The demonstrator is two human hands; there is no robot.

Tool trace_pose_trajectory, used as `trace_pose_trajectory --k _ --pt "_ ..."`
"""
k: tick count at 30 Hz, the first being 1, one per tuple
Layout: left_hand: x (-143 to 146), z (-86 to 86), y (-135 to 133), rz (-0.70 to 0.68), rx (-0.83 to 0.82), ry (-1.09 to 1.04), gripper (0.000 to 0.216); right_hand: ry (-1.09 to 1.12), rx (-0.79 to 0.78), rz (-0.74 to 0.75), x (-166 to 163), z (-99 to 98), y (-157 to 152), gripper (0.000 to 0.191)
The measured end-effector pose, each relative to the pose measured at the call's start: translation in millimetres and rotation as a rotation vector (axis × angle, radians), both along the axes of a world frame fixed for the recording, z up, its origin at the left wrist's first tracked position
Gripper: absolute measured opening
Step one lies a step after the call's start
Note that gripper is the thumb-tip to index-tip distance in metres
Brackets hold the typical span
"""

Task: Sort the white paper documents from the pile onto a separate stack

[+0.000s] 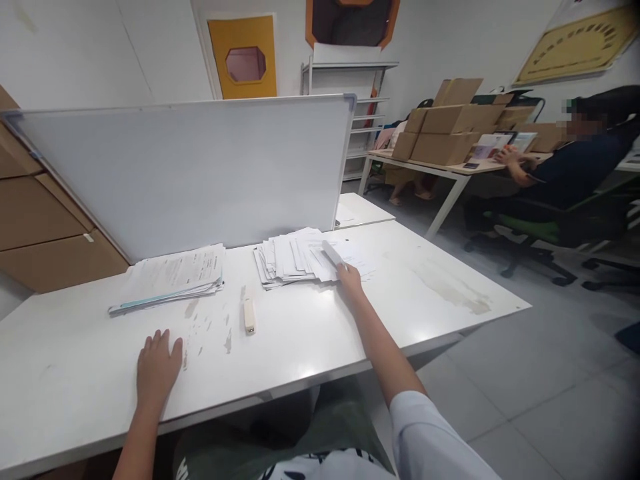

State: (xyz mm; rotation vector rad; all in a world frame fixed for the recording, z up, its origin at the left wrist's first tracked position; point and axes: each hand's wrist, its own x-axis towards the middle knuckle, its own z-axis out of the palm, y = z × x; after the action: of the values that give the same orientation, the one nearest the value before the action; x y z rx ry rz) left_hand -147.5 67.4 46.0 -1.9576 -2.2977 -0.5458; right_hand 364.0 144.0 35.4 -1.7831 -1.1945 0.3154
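My left hand (156, 370) lies flat on the white table (210, 367), fingers stretched out and nothing in it. My right hand (349, 280) is closed on the near end of some white paper (333, 253), which looks folded or seen edge-on. Under and beside that paper spreads a loose, uneven pile of papers (290, 257). A cream stapler (249, 315) rests on the table between my hands. Farther left, beyond my left hand, sits a neater stack of printed sheets (175, 273) with a bluish edge low down.
A whiteboard (200, 167) stands along the table's far side, with cardboard boxes (45, 213) at its left. Peeled patches mark the tabletop. To the right, a person (575, 160) sits at another table with stacked boxes (445, 127). A metal shelf (350, 65) stands behind.
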Motion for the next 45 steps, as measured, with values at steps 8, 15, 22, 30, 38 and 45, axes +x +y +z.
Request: trace_pose_trajectory --k 8,15,22,30,38,45 --pt "124.9 7.5 -74.2 -0.403 0.001 -0.983 0.063 -0.047 0.338 0.300 -141.3 6.7 -137.9 0.049" --pt "189.7 -8.5 -110.7 -0.090 -0.146 -1.620 0.066 -0.086 0.005 0.918 -201.6 -3.1 -221.0 0.086" --pt "178.3 -13.5 -116.6 -0.076 -0.141 -1.411 0.055 -0.103 -0.120 1.071 -166.9 1.8 -218.8 0.107" --pt "128.6 -4.9 -110.8 -0.180 0.036 -1.063 0.042 0.178 0.039 0.554 -113.6 16.7 -181.4 0.095" --pt "136.3 -1.0 -82.4 -0.287 0.493 -0.923 0.064 0.685 0.173 0.469 -118.1 2.0 -156.5 0.030" --pt "154.2 -27.2 -86.5 -0.282 0.583 -0.936 0.042 0.546 0.055 0.589 -126.6 -1.0 -171.3 0.026"
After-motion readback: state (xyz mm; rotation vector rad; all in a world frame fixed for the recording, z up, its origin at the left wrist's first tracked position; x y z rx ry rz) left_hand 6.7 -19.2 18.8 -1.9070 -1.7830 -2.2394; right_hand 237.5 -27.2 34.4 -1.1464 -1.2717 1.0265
